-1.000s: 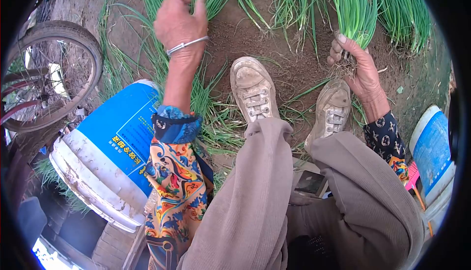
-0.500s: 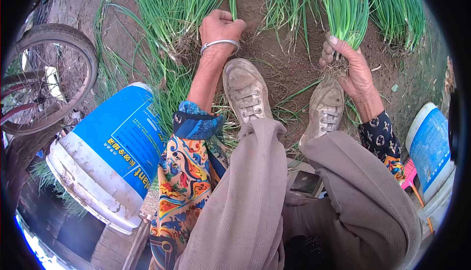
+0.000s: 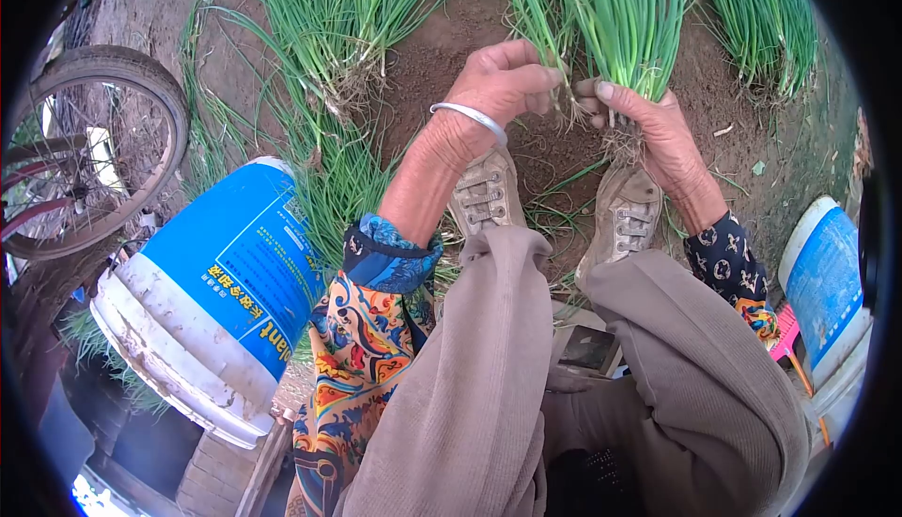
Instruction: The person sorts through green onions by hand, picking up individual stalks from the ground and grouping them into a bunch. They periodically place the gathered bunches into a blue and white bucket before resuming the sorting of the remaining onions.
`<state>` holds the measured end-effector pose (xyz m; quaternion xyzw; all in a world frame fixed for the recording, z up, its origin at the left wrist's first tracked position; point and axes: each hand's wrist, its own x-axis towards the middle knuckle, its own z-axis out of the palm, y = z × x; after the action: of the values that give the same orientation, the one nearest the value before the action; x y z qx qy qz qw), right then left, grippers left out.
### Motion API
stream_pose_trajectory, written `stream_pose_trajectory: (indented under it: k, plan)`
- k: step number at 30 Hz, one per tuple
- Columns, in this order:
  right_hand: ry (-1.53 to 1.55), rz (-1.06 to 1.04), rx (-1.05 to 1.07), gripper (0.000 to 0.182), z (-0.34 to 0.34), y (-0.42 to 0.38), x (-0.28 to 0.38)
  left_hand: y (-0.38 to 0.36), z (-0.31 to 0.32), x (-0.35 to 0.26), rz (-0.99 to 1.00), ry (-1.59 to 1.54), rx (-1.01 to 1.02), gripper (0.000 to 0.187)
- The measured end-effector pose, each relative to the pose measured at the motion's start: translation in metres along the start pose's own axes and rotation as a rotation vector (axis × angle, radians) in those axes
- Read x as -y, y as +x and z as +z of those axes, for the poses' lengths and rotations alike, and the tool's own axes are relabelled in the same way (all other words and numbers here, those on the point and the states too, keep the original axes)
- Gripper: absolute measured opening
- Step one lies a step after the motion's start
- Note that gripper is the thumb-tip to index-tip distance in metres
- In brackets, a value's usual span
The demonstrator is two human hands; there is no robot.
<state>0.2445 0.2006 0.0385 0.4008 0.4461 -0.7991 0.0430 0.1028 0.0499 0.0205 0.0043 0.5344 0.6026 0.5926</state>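
Observation:
My right hand is wrapped round the lower stems of a thick bunch of green onions, roots hanging below the fingers. Close beside it on the left, my left hand, with a silver bangle on the wrist, pinches a few thin green onions near their root ends. A large pile of green onions lies on the soil at the upper left, its roots toward me. Another pile lies at the upper right.
Two shoes stand on the soil below my hands. A blue and white bucket is at the left, beside a bicycle wheel. Another blue bucket and a pink object are at the right.
My left hand has moved right, from beside the left pile to next to my right hand, and now holds thin onions. The bunch in my right hand has shifted slightly left.

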Motion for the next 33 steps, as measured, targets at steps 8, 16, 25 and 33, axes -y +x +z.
stream_pose_trajectory:
  k: [8,16,25,33]
  plan:
    - [-0.038,0.021,0.121,0.036,0.006,-0.002,-0.010,-0.008,0.021,0.006,0.073,0.182,-0.084,0.020]
    - [-0.043,0.054,0.142,0.035,0.000,-0.005,-0.002,-0.004,0.023,0.007,0.268,0.474,-0.222,0.020]
    - [0.101,0.033,0.091,0.032,-0.020,0.001,0.003,-0.029,-0.094,-0.030,0.462,1.579,-1.033,0.036]
    - [0.055,0.049,0.110,0.031,-0.010,0.000,0.002,-0.039,-0.075,-0.033,0.282,0.868,-0.761,0.024]
